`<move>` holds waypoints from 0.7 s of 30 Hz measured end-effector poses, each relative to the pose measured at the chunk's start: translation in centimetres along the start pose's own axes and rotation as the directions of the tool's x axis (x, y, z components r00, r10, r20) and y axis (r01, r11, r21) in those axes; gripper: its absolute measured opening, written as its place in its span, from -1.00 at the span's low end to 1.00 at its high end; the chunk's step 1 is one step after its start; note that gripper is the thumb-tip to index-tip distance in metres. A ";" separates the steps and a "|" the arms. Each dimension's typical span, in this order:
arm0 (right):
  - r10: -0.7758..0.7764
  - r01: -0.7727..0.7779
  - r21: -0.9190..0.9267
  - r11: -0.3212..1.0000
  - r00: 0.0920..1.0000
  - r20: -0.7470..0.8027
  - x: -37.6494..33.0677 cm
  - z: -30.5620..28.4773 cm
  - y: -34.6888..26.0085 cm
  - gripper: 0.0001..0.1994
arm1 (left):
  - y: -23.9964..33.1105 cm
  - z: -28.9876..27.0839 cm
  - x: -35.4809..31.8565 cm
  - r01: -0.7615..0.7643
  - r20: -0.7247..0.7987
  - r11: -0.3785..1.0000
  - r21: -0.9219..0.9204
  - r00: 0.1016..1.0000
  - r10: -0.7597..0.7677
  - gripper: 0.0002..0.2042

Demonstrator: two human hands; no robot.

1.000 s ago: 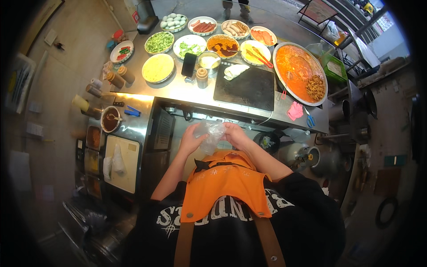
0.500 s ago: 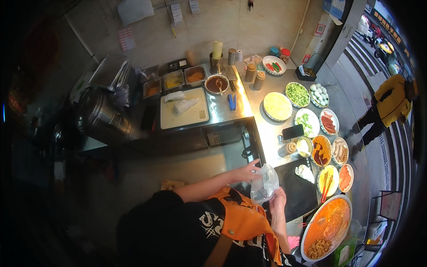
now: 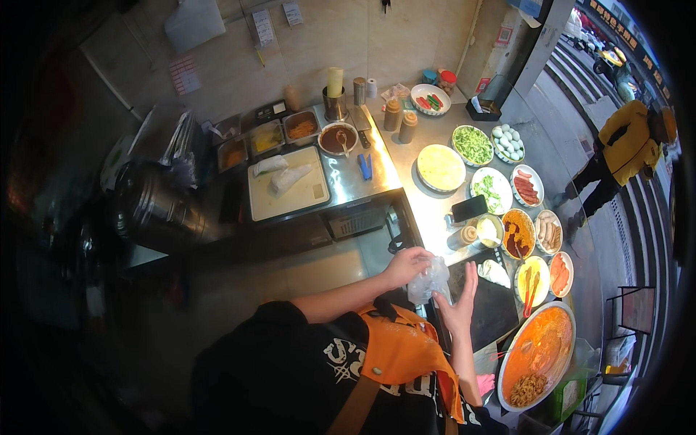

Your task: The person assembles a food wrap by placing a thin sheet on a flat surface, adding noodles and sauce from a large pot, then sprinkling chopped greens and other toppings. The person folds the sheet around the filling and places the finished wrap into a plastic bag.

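Observation:
A clear, crumpled plastic bag (image 3: 428, 283) hangs in front of my chest beside the black griddle-like slab (image 3: 484, 313). My left hand (image 3: 408, 267) pinches its upper edge from the left. On the bag's other side, my right hand (image 3: 458, 310) has its fingers stretched upward and apart from the thumb, which lies against or close to the plastic. Beyond the slab's far edge, a white wrapped bundle (image 3: 494, 273) rests near my right fingertips. What the bag contains, if anything, cannot be made out.
Right of the slab stand a yellow-filled bowl with red tongs (image 3: 531, 286) and a large pan of orange-red sauce (image 3: 538, 355). Several food bowls line the counter beyond, near squeeze bottles and a phone (image 3: 469, 209). A cutting board (image 3: 290, 185) holds white wraps. Someone in yellow (image 3: 629, 148) stands outside.
My right fingers have come off the bag and straightened upward. My left hand has closed on the bag's top, and the bag looks more bunched. The view has shifted slightly.

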State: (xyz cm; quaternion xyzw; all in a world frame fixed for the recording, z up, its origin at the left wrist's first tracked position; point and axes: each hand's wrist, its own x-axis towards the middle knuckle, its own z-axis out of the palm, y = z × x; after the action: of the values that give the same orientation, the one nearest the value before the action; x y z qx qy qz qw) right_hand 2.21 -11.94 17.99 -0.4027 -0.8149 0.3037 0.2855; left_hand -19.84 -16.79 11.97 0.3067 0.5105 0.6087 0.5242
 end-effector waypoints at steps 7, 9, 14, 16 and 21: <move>0.433 -0.434 0.006 0.901 0.896 -0.097 1.0 5.4 6.0 -0.82 | 2.6 -2.2 0.9 0.463 0.487 0.842 -0.277 0.823 -0.292 -0.65; 0.560 -0.564 0.037 0.825 0.807 -0.190 0.2 5.4 7.9 -0.78 | 1.5 -3.8 1.3 0.304 0.478 0.951 -0.048 0.843 -0.246 -0.58; 0.652 -0.469 0.876 -0.108 0.632 0.419 -0.1 0.0 8.8 -0.75 | -2.4 -5.8 5.7 -0.049 0.018 0.453 0.890 0.997 0.072 -0.65; 0.429 -0.458 0.879 -0.130 0.774 0.466 -0.1 -2.7 8.1 -0.76 | -2.8 -6.0 8.2 0.062 -0.070 0.414 0.908 0.998 0.004 -0.71; 0.536 -0.644 0.550 0.532 0.759 0.370 0.0 -4.5 11.9 -0.80 | -2.9 -3.8 10.5 0.697 0.314 0.638 -0.327 0.717 -0.622 -0.64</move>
State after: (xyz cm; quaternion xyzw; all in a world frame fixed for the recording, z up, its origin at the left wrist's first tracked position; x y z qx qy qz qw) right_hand 11.12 -4.92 12.33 -0.5046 -0.4911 0.6744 0.2221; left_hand -25.12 -8.09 6.41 0.0283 0.3949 0.4406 0.8056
